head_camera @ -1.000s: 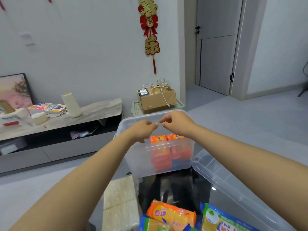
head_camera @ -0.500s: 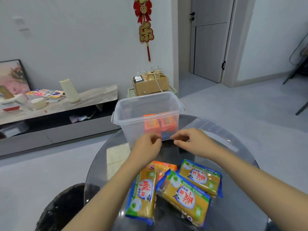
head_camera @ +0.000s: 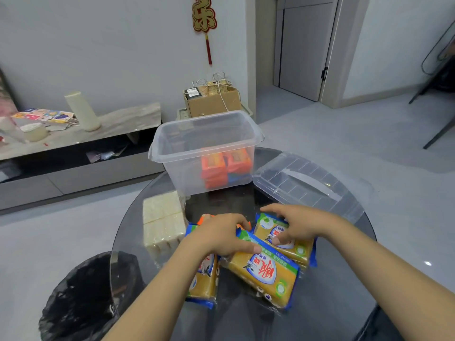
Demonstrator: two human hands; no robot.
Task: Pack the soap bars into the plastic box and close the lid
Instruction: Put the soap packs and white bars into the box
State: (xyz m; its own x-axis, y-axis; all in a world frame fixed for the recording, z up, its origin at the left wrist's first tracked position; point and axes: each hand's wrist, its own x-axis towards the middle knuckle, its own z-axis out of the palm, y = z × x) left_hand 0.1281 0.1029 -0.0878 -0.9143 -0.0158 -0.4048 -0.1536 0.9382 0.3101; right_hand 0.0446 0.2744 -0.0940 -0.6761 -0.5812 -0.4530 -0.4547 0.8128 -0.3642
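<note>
The left hand (head_camera: 219, 236) and right hand (head_camera: 299, 223) are lying spread, gripping nothing yet, on the yellow wrapped soap bars (head_camera: 269, 271) on the near table (head_camera: 332, 303), probably to gather several. The clear plastic box (head_camera: 206, 141) is standing open farther away, its transparent lid (head_camera: 305, 185) lying at its right.

One head camera, looking forward and down over a round glass table.

There is only this one view, so no part of the scene is shared with a second view. The wide-angle camera sits above the person's forearms, which enter from the bottom edge at 5 and 7 o'clock; the left hand (head_camera: 221, 236) and the right hand (head_camera: 299, 223) are close under the lens. It faces toward 12 o'clock, where the plastic box (head_camera: 206, 153) stands on the far part of the glass table (head_camera: 344, 279), farther away. Beyond are the wall and a door (head_camera: 305, 45) at 1 o'clock.
</note>
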